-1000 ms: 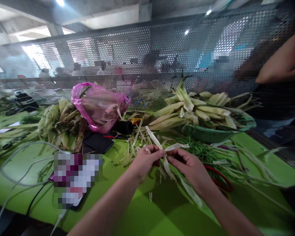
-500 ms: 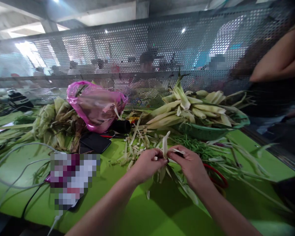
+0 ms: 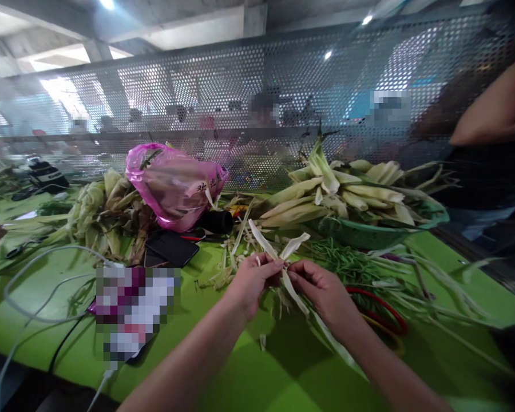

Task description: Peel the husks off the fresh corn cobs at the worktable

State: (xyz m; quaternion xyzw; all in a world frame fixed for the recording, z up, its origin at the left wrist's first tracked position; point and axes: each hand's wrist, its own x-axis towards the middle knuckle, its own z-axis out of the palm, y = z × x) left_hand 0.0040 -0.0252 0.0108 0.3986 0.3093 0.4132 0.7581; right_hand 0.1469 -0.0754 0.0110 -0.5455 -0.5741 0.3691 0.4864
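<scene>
Your left hand (image 3: 246, 284) and right hand (image 3: 324, 294) pinch husk strips (image 3: 264, 239) — green shreds (image 3: 347, 260), heaped basket (image 3: 369, 233) and pink bag (image 3: 175, 186) lie beyond.

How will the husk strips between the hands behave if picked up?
Probably springy rather than limp: the upper ends of the husk strips stick up unsupported. Likely light, being thin and narrow. Might split under a hard pull, given their ribbon-like shape.
</scene>
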